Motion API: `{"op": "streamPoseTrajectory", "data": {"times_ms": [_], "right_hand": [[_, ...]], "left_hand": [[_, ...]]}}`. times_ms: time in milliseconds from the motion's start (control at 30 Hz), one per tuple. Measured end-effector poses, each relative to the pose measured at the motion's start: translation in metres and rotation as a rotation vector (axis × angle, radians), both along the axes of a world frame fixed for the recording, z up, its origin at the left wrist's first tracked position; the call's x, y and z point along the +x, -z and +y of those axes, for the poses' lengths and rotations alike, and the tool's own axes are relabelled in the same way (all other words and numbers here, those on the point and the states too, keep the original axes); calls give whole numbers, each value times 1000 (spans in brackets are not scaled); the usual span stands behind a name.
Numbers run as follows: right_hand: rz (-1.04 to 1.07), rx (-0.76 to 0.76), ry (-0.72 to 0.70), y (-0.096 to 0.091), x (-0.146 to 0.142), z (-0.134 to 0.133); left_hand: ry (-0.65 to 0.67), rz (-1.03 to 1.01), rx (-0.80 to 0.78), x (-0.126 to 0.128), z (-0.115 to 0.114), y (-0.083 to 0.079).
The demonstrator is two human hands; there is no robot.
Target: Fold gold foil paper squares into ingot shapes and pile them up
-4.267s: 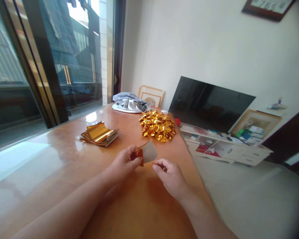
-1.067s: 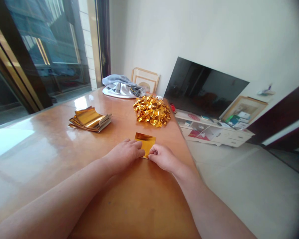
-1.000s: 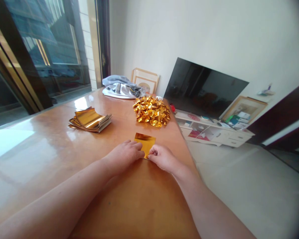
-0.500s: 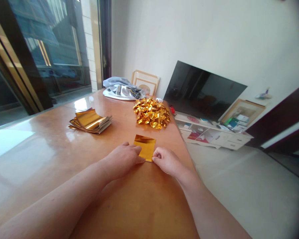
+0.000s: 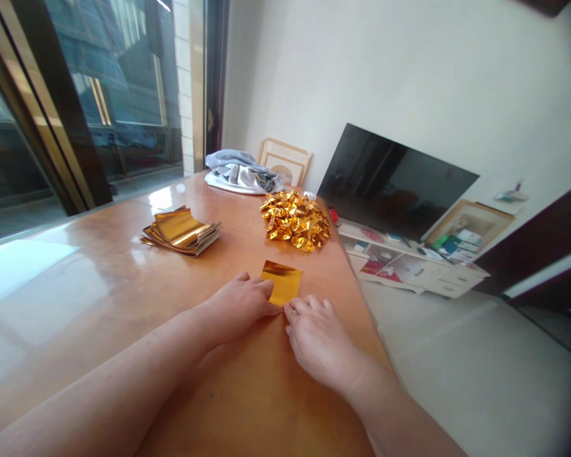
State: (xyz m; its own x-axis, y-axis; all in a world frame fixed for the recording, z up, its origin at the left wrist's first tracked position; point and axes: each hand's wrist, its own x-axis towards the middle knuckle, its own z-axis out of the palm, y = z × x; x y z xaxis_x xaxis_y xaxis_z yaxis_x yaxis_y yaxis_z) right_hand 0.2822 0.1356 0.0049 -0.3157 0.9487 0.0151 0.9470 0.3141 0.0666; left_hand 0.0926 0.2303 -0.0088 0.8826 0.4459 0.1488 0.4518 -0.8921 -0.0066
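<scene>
A small square of gold foil paper (image 5: 284, 282) lies on the table, its near edge partly under my fingers. My left hand (image 5: 240, 303) holds it at the left side and near left corner, fingers bent over the foil and thumb along the near edge. At the near right corner is my right hand (image 5: 316, 336), palm down with fingers stretched side by side, the fingertips pressing on the near edge. Left of my hands sits a stack of gold foil sheets (image 5: 183, 230). Beyond the square is a heap of folded gold foil pieces (image 5: 295, 219).
The glossy wooden table (image 5: 247, 393) has its right edge close to my right forearm. Grey cloth (image 5: 238, 172) lies at its far end. A television (image 5: 394, 181) stands on a low white cabinet (image 5: 423, 273), with picture frames (image 5: 284, 162) against the wall.
My right hand has gone from a curled pinch at the square's right side to stretched fingers on its near edge. My left hand stays on the foil. The view has shifted slightly.
</scene>
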Motion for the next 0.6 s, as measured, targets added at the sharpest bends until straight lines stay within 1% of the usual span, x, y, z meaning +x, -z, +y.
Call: {"op": "streamPoseTrajectory", "data": {"times_ms": [200,467,600], "right_hand": [[-62,-13,-12,1,2,-2],[-67,-30,-15,-4,4,-2],[-71,-30,-12,-5,3,-4]], "left_hand": [[-21,-42,-51,-7,2,-1],[-111,-50,-153,-26,9,-14],[-129,-78,-186,-33,13,-14]]}}
